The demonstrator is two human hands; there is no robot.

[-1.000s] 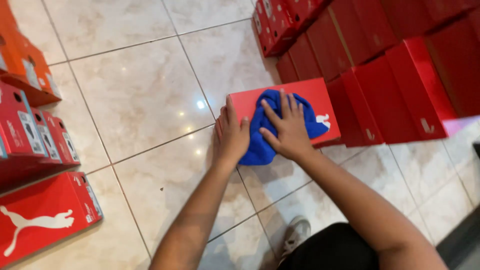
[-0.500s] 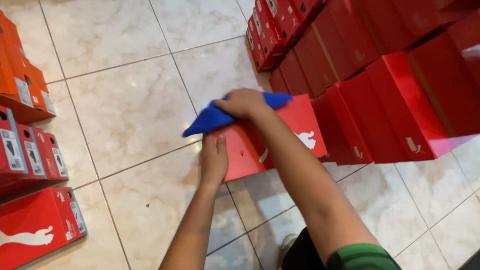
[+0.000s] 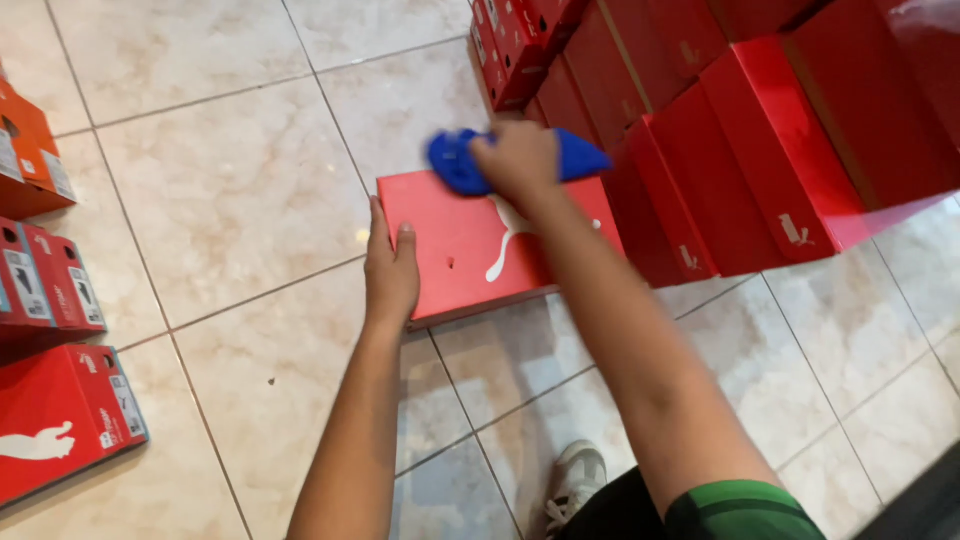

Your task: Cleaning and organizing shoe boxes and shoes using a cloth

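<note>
1. A red shoe box is lying flat on the tiled floor, its lid facing up, just in front of a stack of red boxes that is filling the upper right of the view.
2. The right hand is pressing a blue cloth onto the far edge of the lid; the grip is closing around the bunched cloth, fingers curled over it.
3. The left hand is lying on the near left corner of the box, fingers stretched out flat and thumb along the edge, bracing rather than clasping it; this grip is holding nothing.
4. The box is looking like light, stiff cardboard with a smooth lid, so it is probably sliding easily on the glossy tiles and denting under hard pressure; its side walls and corners are seeming the safest places to hold. The cloth is soft and limp, bunching wherever it is pinched.
5. The lid is carrying a white leaping-animal figure near its middle.
6. At the left edge, an orange box is sitting uppermost, two red boxes with white end labels below it, and a larger red box with a white figure and a white label nearest.
7. A pale shoe is showing at the bottom, between the arms.
</note>
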